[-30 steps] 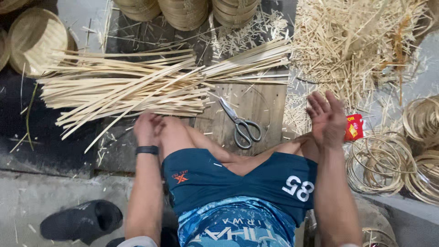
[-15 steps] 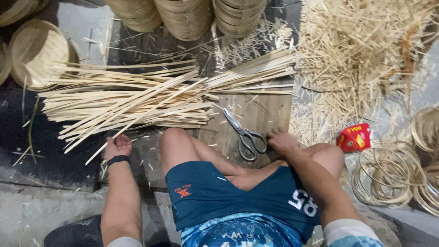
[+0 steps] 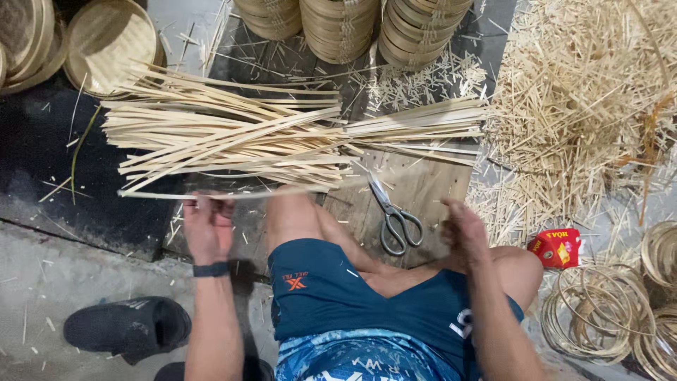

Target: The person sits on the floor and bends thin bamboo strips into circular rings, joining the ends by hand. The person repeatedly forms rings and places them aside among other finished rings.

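Our right hand (image 3: 462, 229) is blurred, so we cannot tell whether its fingers grip anything. The strip (image 3: 233, 192) at our left hand (image 3: 206, 224) smears toward its right end. The top edge cuts off the baskets (image 3: 338, 25), the right edge cuts the rings (image 3: 659, 247), and the bottom edge trims the shoe (image 3: 127, 328).
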